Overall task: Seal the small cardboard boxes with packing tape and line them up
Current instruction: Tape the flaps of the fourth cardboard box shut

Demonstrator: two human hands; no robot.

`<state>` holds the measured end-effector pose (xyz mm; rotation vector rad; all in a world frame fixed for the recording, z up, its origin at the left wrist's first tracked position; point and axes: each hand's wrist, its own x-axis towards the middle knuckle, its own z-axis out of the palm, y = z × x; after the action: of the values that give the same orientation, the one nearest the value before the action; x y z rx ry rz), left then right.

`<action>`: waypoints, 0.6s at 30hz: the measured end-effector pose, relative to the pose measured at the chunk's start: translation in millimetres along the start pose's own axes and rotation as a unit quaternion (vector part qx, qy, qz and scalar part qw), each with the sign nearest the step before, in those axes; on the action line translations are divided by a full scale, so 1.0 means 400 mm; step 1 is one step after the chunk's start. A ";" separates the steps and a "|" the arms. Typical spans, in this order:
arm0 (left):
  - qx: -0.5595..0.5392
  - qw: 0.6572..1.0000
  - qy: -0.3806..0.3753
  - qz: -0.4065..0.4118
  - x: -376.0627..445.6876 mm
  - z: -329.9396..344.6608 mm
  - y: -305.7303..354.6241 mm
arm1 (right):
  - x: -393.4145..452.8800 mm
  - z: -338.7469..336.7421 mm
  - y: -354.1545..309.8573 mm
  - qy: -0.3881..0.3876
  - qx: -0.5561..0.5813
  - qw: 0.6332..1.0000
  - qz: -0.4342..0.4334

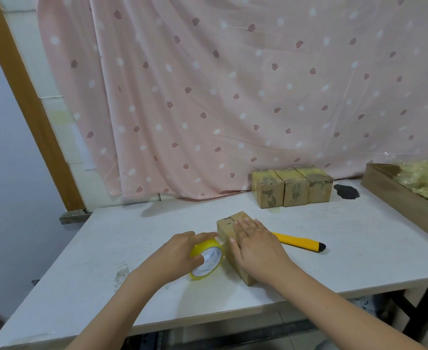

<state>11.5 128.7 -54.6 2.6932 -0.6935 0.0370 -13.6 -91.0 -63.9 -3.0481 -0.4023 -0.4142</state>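
A small cardboard box (227, 229) lies in the middle of the white table (107, 261). My right hand (257, 246) rests flat on top of it, fingers straight. Just left of the box, my left hand (180, 251) grips a roll of yellow packing tape (208, 261), held on edge against the box's left side. Three taped cardboard boxes (292, 189) stand side by side in a row at the back of the table, against the curtain.
A yellow utility knife (300, 242) lies right of the box. A long wooden tray (405, 198) with crumpled plastic wrap sits at the right edge. A dark stain (347, 192) marks the table near the row. A pink curtain (233, 84) hangs behind.
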 end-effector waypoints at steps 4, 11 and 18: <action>0.035 0.999 0.000 0.006 -0.003 0.004 -0.015 | -0.003 0.003 -0.001 -0.009 -0.006 1.000 0.001; 0.050 0.999 -0.002 -0.001 0.012 0.011 -0.011 | -0.001 -0.014 -0.009 -0.036 0.003 0.999 0.018; 0.032 0.999 -0.007 -0.005 0.019 0.019 -0.014 | 0.040 -0.082 0.103 0.069 0.294 0.942 0.148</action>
<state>20.3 127.2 -62.8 2.7600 -0.6938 0.0387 3.3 -129.1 -28.1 -2.4228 -0.0385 -0.3980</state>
